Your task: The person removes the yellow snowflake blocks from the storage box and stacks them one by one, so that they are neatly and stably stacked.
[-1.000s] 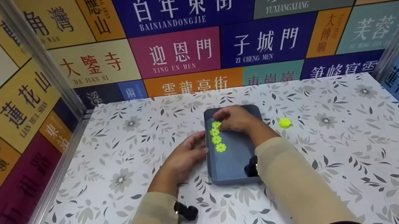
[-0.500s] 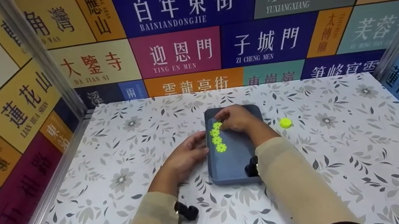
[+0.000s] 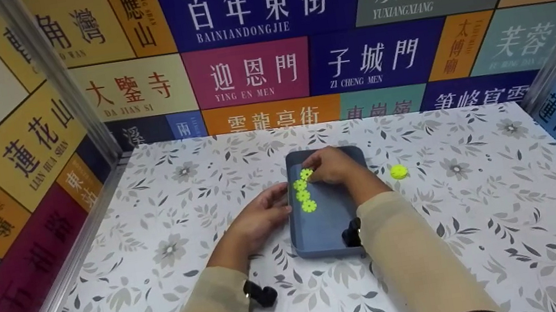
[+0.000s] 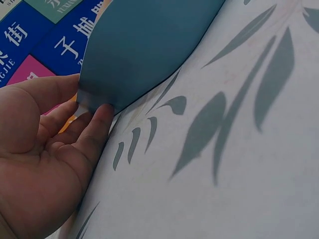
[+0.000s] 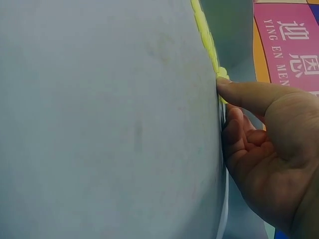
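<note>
A grey-blue rectangular tray [image 3: 326, 232] lies on the table. Inside it, along the left side, several small yellow-green flower-shaped pieces [image 3: 302, 195] form a slightly bent row. My right hand [image 3: 332, 165] reaches into the tray's far end and pinches the farthest flower-shaped piece [image 3: 306, 174] between thumb and fingers. In the right wrist view, the thumb lies on the end of the yellow row, seen edge-on. My left hand [image 3: 257, 219] is beside the tray, its thumb and fingertips touching the outside of the left wall. From the left wrist, the tray wall [image 4: 144, 50] hides some fingertips.
To the right of the tray lies another yellow-green piece or small pile [image 3: 399, 172]. The table has a white leaf-patterned cover [image 3: 466, 215]. Panels with large printed characters [image 3: 248, 74] enclose the back and both sides.
My right hand has shifted slightly to the right with the farthest flower-shaped piece. The left hand and the tray stay in place; the view drifts a little.
</note>
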